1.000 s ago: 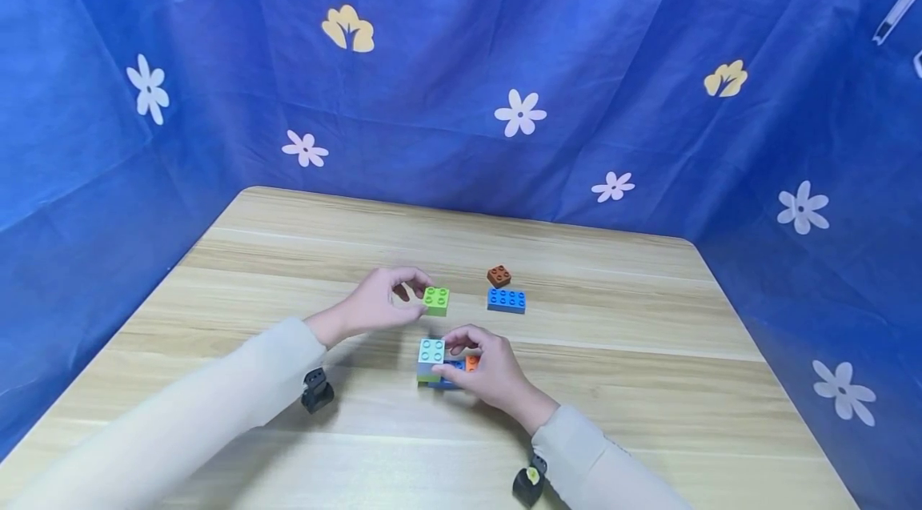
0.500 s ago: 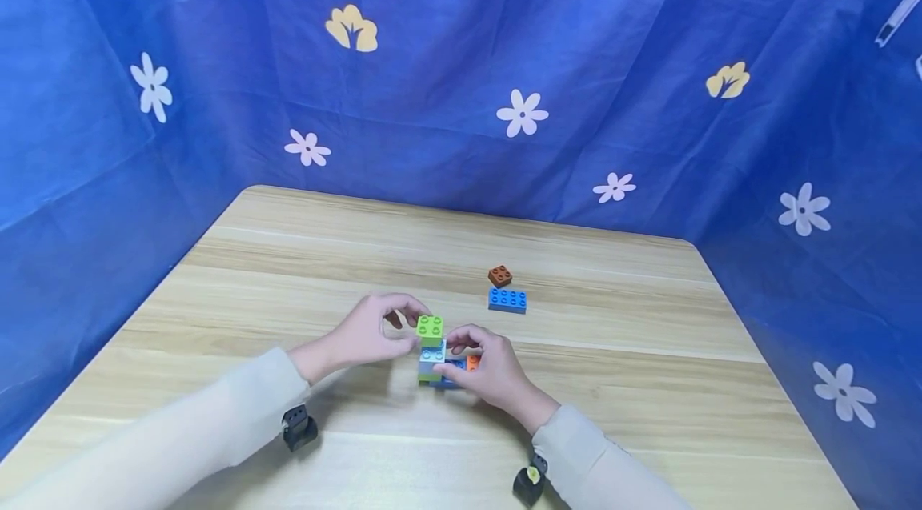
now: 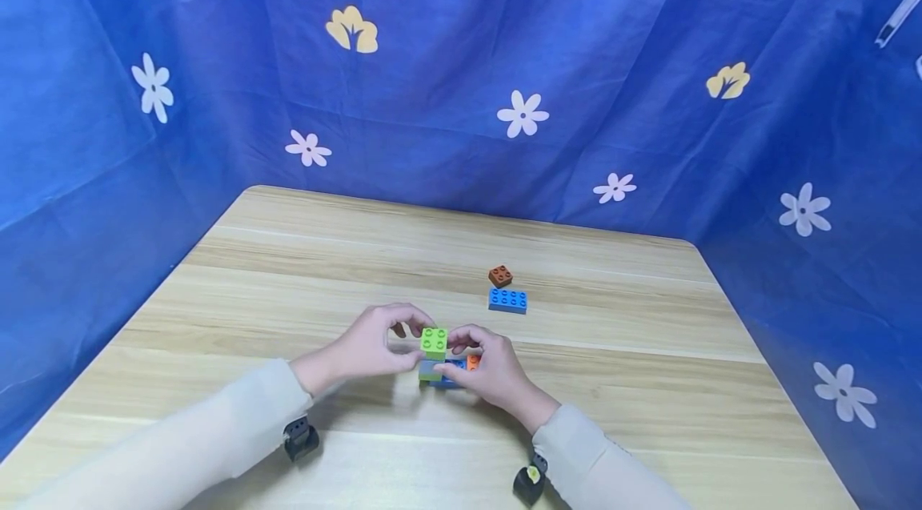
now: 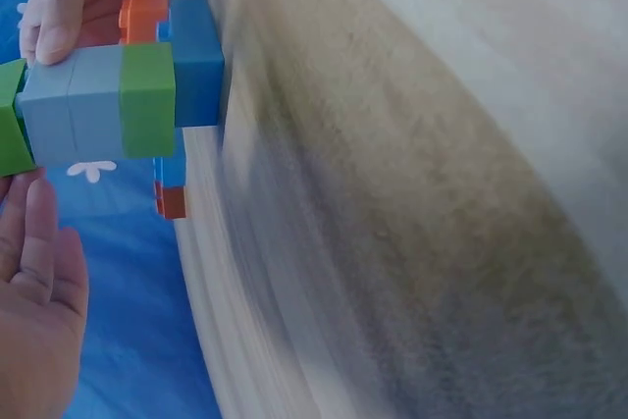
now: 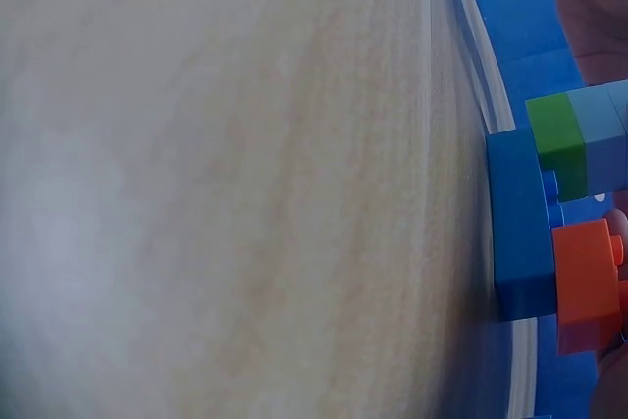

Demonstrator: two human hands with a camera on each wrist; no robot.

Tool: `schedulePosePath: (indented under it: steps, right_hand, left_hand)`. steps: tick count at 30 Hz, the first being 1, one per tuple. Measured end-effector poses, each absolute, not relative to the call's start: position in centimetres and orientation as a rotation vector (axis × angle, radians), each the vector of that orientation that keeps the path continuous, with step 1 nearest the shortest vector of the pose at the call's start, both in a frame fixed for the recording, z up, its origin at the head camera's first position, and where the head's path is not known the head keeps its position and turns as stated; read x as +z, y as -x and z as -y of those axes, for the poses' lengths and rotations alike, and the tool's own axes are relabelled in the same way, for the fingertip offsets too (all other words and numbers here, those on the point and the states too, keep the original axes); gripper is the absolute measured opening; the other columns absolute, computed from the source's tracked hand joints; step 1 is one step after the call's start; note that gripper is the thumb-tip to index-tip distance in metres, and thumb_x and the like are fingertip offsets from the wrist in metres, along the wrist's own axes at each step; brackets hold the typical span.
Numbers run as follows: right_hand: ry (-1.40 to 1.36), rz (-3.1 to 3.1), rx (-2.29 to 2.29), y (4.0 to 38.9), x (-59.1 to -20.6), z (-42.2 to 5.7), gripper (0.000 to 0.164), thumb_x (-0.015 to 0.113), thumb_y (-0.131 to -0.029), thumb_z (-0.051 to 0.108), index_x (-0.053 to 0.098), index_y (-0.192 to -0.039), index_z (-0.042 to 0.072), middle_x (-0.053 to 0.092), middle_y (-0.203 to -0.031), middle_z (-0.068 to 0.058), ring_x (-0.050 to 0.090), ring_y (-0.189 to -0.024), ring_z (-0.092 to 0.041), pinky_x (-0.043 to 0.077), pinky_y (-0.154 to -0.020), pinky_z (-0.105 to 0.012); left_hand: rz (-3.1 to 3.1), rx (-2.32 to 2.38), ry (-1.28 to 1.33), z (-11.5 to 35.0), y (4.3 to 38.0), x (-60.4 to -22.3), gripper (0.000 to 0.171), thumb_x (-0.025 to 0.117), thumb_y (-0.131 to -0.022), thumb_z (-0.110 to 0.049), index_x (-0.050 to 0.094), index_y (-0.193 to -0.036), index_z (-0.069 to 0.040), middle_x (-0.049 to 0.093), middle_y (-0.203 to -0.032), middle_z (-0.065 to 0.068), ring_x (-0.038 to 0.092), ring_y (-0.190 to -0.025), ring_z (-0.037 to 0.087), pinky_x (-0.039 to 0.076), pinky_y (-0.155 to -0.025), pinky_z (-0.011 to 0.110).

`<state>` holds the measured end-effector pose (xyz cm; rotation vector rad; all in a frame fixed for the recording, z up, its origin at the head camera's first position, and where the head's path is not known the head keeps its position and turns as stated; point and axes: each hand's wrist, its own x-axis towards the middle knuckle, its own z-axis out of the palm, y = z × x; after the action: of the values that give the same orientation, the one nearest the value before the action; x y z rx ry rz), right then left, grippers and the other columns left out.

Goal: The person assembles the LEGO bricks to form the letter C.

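My left hand (image 3: 370, 343) pinches a lime-green building brick (image 3: 434, 343) between thumb and fingers. This brick sits slightly askew at the top of a small tower, with a thin gap at its joint in the left wrist view. Below it come two light blue bricks (image 4: 74, 105), then a green brick (image 4: 147, 100). A long blue brick (image 5: 522, 228) forms the base on the table, and an orange brick (image 5: 586, 287) is attached to its other end. From the right, my right hand (image 3: 493, 374) grips the light blue part of the tower, thumb toward me.
Behind the tower, a brown brick (image 3: 500, 276) and a loose blue brick (image 3: 507, 300) lie close together on the wooden table (image 3: 612, 334). A blue patterned curtain (image 3: 432, 94) closes off the table's back and sides.
My left hand has brought the lime-green brick toward me from behind the tower and onto the top light blue brick, covering its studs. My right hand has kept its hold.
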<state>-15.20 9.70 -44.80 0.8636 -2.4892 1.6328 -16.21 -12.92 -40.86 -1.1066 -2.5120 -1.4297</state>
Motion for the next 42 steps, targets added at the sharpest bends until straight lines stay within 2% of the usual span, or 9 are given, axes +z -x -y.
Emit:
schedulePosePath:
  steps: [10, 15, 21, 29, 37, 42]
  right_hand:
    - [-0.893, 2.467, 1.616, 15.3, -44.9, -9.7, 0.033, 0.082, -0.075, 0.015, 0.064, -0.101, 0.006, 0.066, -0.096, 0.001, 0.065, -0.085, -0.019, 0.054, -0.08, -0.027]
    - [-0.891, 2.462, 1.628, 15.3, -45.0, -9.7, 0.032, 0.082, -0.076, 0.017, 0.064, -0.101, 0.007, 0.066, -0.096, 0.001, 0.065, -0.085, -0.018, 0.054, -0.08, -0.027]
    - [-0.87, 2.471, 1.633, 15.3, -45.2, -9.7, 0.031, 0.081, -0.076, 0.019, 0.064, -0.1, 0.008, 0.066, -0.095, 0.001, 0.064, -0.084, -0.019, 0.054, -0.08, -0.027]
    - [-0.87, 2.476, 1.618, 15.3, -45.2, -9.7, 0.033, 0.082, -0.076, 0.02, 0.065, -0.101, 0.008, 0.066, -0.095, 0.002, 0.064, -0.084, -0.015, 0.054, -0.081, -0.027]
    - [-0.88, 2.47, 1.613, 15.3, -45.2, -9.9, 0.032, 0.082, -0.075, 0.018, 0.064, -0.101, 0.009, 0.066, -0.097, 0.002, 0.065, -0.086, -0.018, 0.053, -0.082, -0.029]
    - [-0.913, 2.487, 1.554, 15.5, -45.2, -9.9, 0.033, 0.081, -0.077, 0.022, 0.064, -0.103, 0.011, 0.066, -0.097, 0.004, 0.063, -0.087, -0.013, 0.053, -0.083, -0.029]
  left_hand:
    - [2.51, -1.443, 1.059, 12.7, 16.0, -41.7, 0.037, 0.076, -0.07, -0.003, 0.066, -0.105, -0.009, 0.064, -0.096, -0.004, 0.059, -0.086, 0.019, 0.054, -0.074, 0.037]
    - [2.49, -1.521, 0.98, 12.3, 15.4, -41.9, 0.038, 0.075, -0.069, 0.005, 0.065, -0.104, -0.003, 0.064, -0.098, 0.002, 0.06, -0.085, 0.026, 0.054, -0.075, 0.04]
    - [2.454, -1.555, 0.969, 11.8, 14.5, -40.3, 0.034, 0.073, -0.067, 0.011, 0.065, -0.1, 0.005, 0.064, -0.095, 0.01, 0.06, -0.082, 0.034, 0.053, -0.073, 0.045]
    - [2.502, -1.512, 0.979, 12.5, 15.8, -41.8, 0.038, 0.079, -0.066, 0.0, 0.069, -0.102, -0.004, 0.064, -0.091, -0.003, 0.06, -0.081, 0.027, 0.053, -0.076, 0.036]
    - [2.511, -1.502, 1.001, 12.6, 16.1, -42.3, 0.037, 0.078, -0.067, -0.003, 0.069, -0.102, -0.005, 0.063, -0.089, -0.006, 0.06, -0.081, 0.029, 0.053, -0.076, 0.031]
    - [2.493, -1.486, 1.009, 12.7, 16.1, -42.4, 0.036, 0.078, -0.067, -0.004, 0.068, -0.101, -0.006, 0.063, -0.09, -0.006, 0.061, -0.08, 0.028, 0.053, -0.075, 0.031]
